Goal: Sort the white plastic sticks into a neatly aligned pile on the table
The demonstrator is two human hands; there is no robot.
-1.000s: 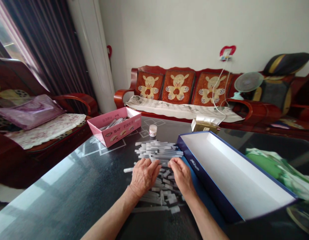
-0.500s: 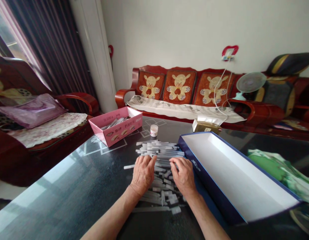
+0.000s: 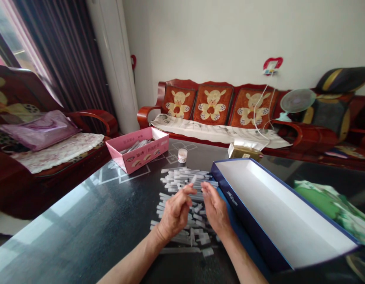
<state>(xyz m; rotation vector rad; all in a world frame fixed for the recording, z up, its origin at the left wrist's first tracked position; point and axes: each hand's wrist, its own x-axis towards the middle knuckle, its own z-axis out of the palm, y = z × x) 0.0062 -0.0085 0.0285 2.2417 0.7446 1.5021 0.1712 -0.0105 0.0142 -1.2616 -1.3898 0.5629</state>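
Note:
My left hand (image 3: 175, 213) is closed, turned on its side over a pile of white pen-like tubes (image 3: 182, 175). A pale tip (image 3: 194, 179) sticks up from its fingertips; the rest of that piece is hidden by the fingers. Facing it, my right hand (image 3: 215, 207) has its fingers stretched out and bent a little, with nothing visible in them. A small gap separates the two hands. Several tubes show dark tips on their right ends. Short translucent caps (image 3: 203, 238) lie loose between my forearms.
A pink box (image 3: 138, 157) with more tubes stands at the far left. Near it is a small white tub (image 3: 182, 155). To the right lies a long blue box (image 3: 277, 205) with a white inside, a tissue pack (image 3: 244, 150) and a green-and-white cloth (image 3: 327, 201).
My left hand has rolled onto its side, and the tube that stuck out to its left no longer shows there. My right hand's fingers have straightened. The view has shifted slightly.

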